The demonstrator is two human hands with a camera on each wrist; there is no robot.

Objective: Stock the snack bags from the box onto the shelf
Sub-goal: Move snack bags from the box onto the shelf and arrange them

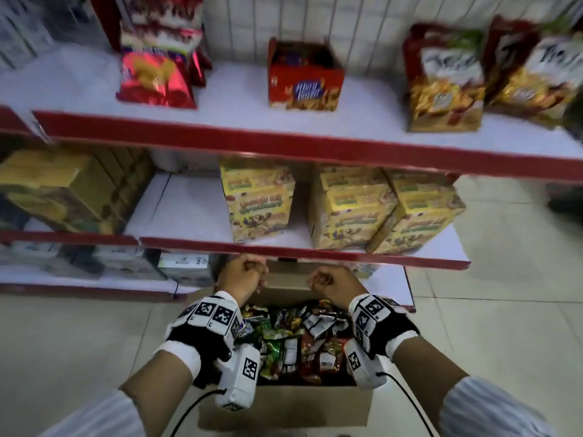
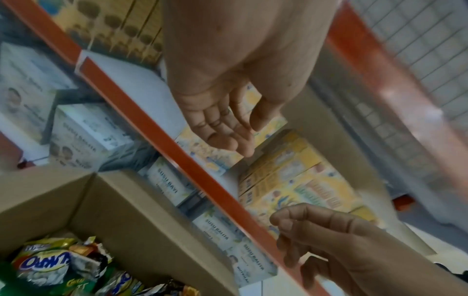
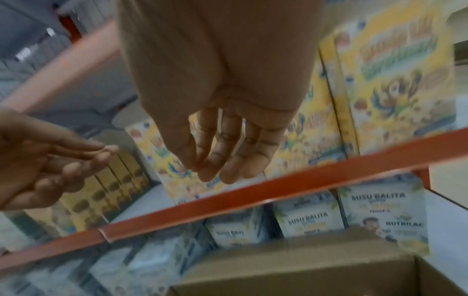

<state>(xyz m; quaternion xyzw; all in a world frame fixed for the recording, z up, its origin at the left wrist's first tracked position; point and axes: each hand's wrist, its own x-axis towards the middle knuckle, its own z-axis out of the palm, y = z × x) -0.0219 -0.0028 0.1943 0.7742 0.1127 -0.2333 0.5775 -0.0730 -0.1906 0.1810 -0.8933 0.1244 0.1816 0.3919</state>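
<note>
An open cardboard box [image 1: 284, 405] stands on the floor against the shelving, filled with several mixed snack bags [image 1: 293, 335]. Both hands hover over its far edge, just below the red lip of the middle shelf [image 1: 303, 252]. My left hand [image 1: 244, 274] hangs with loosely curled fingers [image 2: 222, 130] and holds nothing. A little to its right, my right hand [image 1: 328, 283] is also empty, its fingers [image 3: 222, 156] relaxed and pointing down. The bags [image 2: 50, 266] lie below and behind both hands.
The top shelf [image 1: 233, 99] carries red snack bags [image 1: 154, 80], a red carton [image 1: 303, 77] and more bags [image 1: 448, 89] at the right. Yellow cereal boxes [image 1: 262, 203] stand on the middle shelf beside a bare patch [image 1: 186, 209]. White milk cartons [image 3: 311, 220] fill the bottom shelf.
</note>
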